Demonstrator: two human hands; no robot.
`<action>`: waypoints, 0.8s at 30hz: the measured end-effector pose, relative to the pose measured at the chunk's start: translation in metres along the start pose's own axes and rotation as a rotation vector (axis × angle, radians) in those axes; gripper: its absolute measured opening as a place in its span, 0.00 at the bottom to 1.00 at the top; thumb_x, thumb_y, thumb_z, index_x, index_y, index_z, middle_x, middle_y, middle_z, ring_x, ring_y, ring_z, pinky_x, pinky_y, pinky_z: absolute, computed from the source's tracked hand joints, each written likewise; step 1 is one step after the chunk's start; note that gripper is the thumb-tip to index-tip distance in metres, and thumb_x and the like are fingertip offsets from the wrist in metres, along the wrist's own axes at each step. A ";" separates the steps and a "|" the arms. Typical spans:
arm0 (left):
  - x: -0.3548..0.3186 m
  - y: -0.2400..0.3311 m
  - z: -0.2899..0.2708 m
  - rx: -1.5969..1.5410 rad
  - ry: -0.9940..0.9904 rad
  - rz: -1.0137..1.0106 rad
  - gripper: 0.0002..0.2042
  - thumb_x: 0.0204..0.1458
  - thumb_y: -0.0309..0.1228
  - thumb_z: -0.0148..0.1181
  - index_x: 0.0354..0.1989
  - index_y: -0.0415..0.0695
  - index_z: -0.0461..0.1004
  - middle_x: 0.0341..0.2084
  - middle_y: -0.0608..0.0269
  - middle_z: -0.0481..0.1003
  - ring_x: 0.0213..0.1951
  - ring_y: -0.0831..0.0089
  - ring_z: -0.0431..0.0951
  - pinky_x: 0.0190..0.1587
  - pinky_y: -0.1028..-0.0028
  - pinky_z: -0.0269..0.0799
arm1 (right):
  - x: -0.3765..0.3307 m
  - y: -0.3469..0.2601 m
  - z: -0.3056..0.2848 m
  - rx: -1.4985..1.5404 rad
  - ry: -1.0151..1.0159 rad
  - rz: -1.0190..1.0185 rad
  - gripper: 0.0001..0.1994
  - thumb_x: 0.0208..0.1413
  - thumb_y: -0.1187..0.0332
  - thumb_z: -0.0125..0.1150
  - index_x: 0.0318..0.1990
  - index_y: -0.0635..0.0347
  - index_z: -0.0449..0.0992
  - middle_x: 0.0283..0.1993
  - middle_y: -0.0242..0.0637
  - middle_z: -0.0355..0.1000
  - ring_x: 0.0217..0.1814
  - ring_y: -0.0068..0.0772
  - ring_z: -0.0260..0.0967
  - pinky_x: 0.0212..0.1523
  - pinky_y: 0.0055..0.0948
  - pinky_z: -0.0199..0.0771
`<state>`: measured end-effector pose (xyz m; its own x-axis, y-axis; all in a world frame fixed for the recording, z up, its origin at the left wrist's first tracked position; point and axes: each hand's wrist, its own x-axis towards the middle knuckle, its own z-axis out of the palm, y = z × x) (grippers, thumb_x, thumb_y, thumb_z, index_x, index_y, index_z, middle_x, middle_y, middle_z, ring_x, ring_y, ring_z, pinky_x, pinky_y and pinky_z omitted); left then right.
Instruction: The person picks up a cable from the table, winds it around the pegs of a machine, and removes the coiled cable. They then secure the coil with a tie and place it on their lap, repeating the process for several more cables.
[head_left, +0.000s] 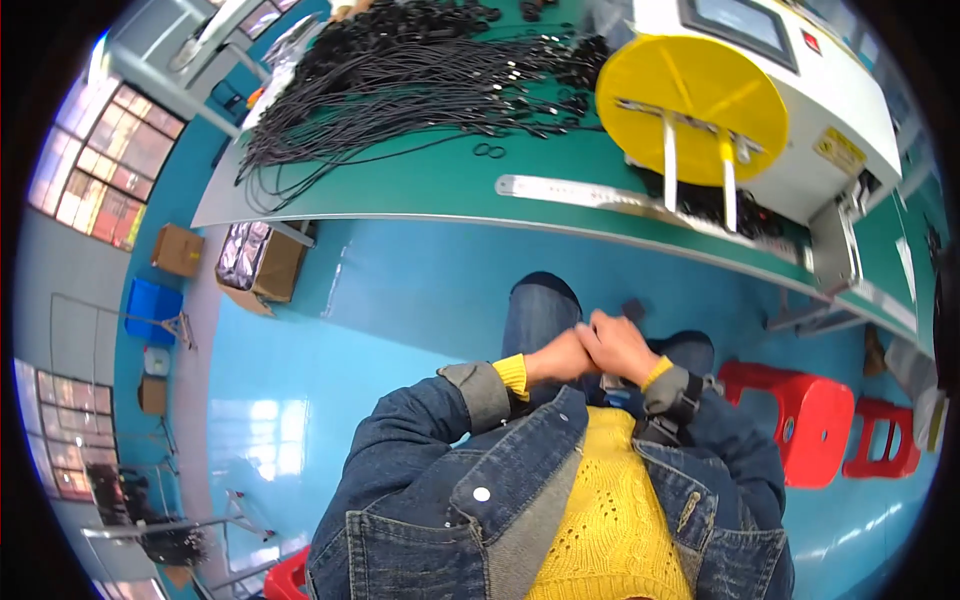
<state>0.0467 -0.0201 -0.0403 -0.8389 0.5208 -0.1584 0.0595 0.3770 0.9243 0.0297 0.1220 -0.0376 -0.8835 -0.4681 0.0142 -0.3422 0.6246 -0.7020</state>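
Far left I see a cardboard box (pixel 178 250) and a blue crate (pixel 153 310) on the floor by the windows. On the green desk (pixel 420 185), left part, a big pile of black cords (pixel 400 75) fans out. A metal ruler (pixel 590 195) lies along the desk's near edge.

Centre, low: left hand (pixel 560 357) and right hand (pixel 620 345) are pressed together over the lap, well below the desk edge. Both grips are curled closed against each other. I can't tell what, if anything, is inside them; a small dark object (pixel 615 383) shows just under the right hand, unclear what it is.

Right: a white machine (pixel 800 90) with a yellow disc (pixel 690 110) sits on the desk. Red stools (pixel 800 415) stand on the blue floor to my right.
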 end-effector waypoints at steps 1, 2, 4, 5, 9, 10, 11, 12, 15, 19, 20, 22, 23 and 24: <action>-0.002 0.006 -0.010 -0.185 -0.176 -0.231 0.08 0.40 0.33 0.62 0.22 0.41 0.73 0.16 0.65 0.70 0.20 0.76 0.70 0.20 0.76 0.65 | 0.004 0.006 0.007 0.087 -0.075 -0.006 0.21 0.54 0.52 0.47 0.30 0.67 0.67 0.21 0.52 0.69 0.20 0.50 0.68 0.24 0.43 0.67; -0.004 0.007 -0.022 -0.188 -0.143 -0.229 0.08 0.40 0.33 0.62 0.22 0.41 0.73 0.16 0.65 0.70 0.20 0.76 0.70 0.20 0.76 0.65 | 0.005 -0.005 -0.007 0.290 -0.254 0.160 0.21 0.55 0.52 0.45 0.30 0.66 0.67 0.20 0.48 0.69 0.19 0.44 0.68 0.22 0.38 0.67; -0.005 0.009 -0.054 -0.110 -0.601 -0.705 0.12 0.41 0.38 0.64 0.22 0.42 0.73 0.15 0.67 0.69 0.16 0.78 0.68 0.17 0.79 0.63 | 0.003 -0.008 -0.025 0.543 -0.460 0.336 0.21 0.57 0.52 0.44 0.31 0.64 0.68 0.19 0.40 0.68 0.17 0.31 0.66 0.19 0.29 0.65; -0.004 0.019 -0.077 -0.076 -0.580 -0.692 0.12 0.42 0.39 0.63 0.22 0.42 0.73 0.15 0.67 0.69 0.15 0.79 0.67 0.17 0.80 0.62 | -0.002 0.003 -0.030 0.599 -0.486 0.344 0.20 0.57 0.52 0.43 0.31 0.64 0.68 0.19 0.36 0.68 0.18 0.25 0.66 0.18 0.25 0.64; 0.023 0.064 -0.238 -0.170 0.123 -0.213 0.09 0.47 0.34 0.57 0.29 0.40 0.73 0.20 0.64 0.72 0.21 0.77 0.71 0.26 0.77 0.68 | -0.012 0.028 -0.034 0.618 -0.441 0.398 0.17 0.57 0.56 0.46 0.33 0.63 0.69 0.20 0.34 0.68 0.19 0.22 0.64 0.19 0.24 0.64; 0.035 0.063 -0.292 -0.402 0.194 -0.014 0.13 0.49 0.34 0.55 0.36 0.37 0.70 0.26 0.59 0.72 0.27 0.73 0.72 0.33 0.74 0.69 | -0.012 0.027 -0.035 0.599 -0.454 0.421 0.16 0.56 0.57 0.48 0.34 0.64 0.69 0.21 0.33 0.68 0.19 0.21 0.64 0.19 0.23 0.64; 0.045 0.066 -0.335 -0.713 0.454 -0.038 0.19 0.49 0.37 0.56 0.42 0.34 0.66 0.33 0.54 0.72 0.34 0.68 0.73 0.39 0.69 0.69 | -0.014 0.027 -0.039 0.581 -0.462 0.450 0.14 0.56 0.59 0.49 0.34 0.64 0.70 0.21 0.32 0.68 0.19 0.20 0.63 0.20 0.22 0.63; 0.050 0.061 -0.373 -0.405 0.698 0.024 0.26 0.47 0.41 0.58 0.46 0.31 0.63 0.38 0.48 0.71 0.41 0.67 0.72 0.45 0.68 0.68 | -0.018 0.025 -0.043 0.567 -0.471 0.477 0.13 0.55 0.61 0.51 0.35 0.64 0.70 0.21 0.31 0.67 0.19 0.19 0.62 0.21 0.21 0.63; 0.071 0.030 -0.407 0.357 0.965 -0.037 0.32 0.43 0.44 0.60 0.50 0.30 0.61 0.41 0.44 0.70 0.45 0.67 0.71 0.47 0.71 0.67 | 0.011 -0.044 -0.085 0.732 -0.434 0.107 0.11 0.52 0.68 0.54 0.41 0.64 0.71 0.26 0.32 0.68 0.26 0.19 0.64 0.27 0.20 0.65; 0.086 -0.013 -0.369 0.782 0.527 -0.351 0.30 0.42 0.45 0.60 0.51 0.37 0.64 0.43 0.45 0.70 0.46 0.60 0.71 0.48 0.71 0.65 | 0.058 -0.131 -0.150 0.929 -0.384 -0.850 0.25 0.52 0.56 0.55 0.51 0.67 0.67 0.43 0.43 0.69 0.42 0.41 0.66 0.48 0.33 0.63; 0.096 -0.026 -0.359 0.905 0.559 -0.327 0.27 0.42 0.45 0.59 0.49 0.40 0.67 0.43 0.48 0.71 0.46 0.58 0.71 0.48 0.70 0.65 | 0.063 -0.146 -0.155 1.024 -0.398 -0.950 0.26 0.51 0.51 0.53 0.49 0.65 0.70 0.45 0.51 0.67 0.45 0.46 0.65 0.48 0.37 0.63; 0.122 -0.036 -0.348 0.950 0.585 -0.185 0.23 0.43 0.44 0.58 0.45 0.42 0.69 0.41 0.50 0.71 0.45 0.56 0.71 0.47 0.70 0.65 | 0.063 -0.161 -0.159 1.112 -0.367 -1.067 0.25 0.51 0.52 0.54 0.48 0.65 0.70 0.44 0.50 0.67 0.44 0.45 0.65 0.46 0.36 0.63; 0.112 -0.044 -0.349 1.005 0.674 -0.116 0.19 0.44 0.43 0.57 0.40 0.43 0.71 0.39 0.52 0.72 0.45 0.55 0.70 0.46 0.69 0.65 | 0.067 -0.166 -0.152 1.166 -0.368 -1.105 0.24 0.50 0.53 0.54 0.47 0.65 0.70 0.44 0.50 0.67 0.44 0.45 0.65 0.46 0.36 0.63; 0.104 -0.052 -0.348 1.010 0.652 -0.127 0.19 0.44 0.43 0.57 0.40 0.43 0.71 0.39 0.52 0.72 0.45 0.55 0.70 0.46 0.69 0.65 | 0.068 -0.168 -0.145 1.208 -0.357 -1.132 0.24 0.50 0.54 0.55 0.47 0.64 0.71 0.43 0.49 0.67 0.43 0.44 0.65 0.45 0.35 0.63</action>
<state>-0.2321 -0.2518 0.0162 -0.9673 0.0623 0.2459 0.1089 0.9775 0.1807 -0.0195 0.0759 0.1850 -0.2158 -0.5265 0.8224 -0.1352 -0.8180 -0.5591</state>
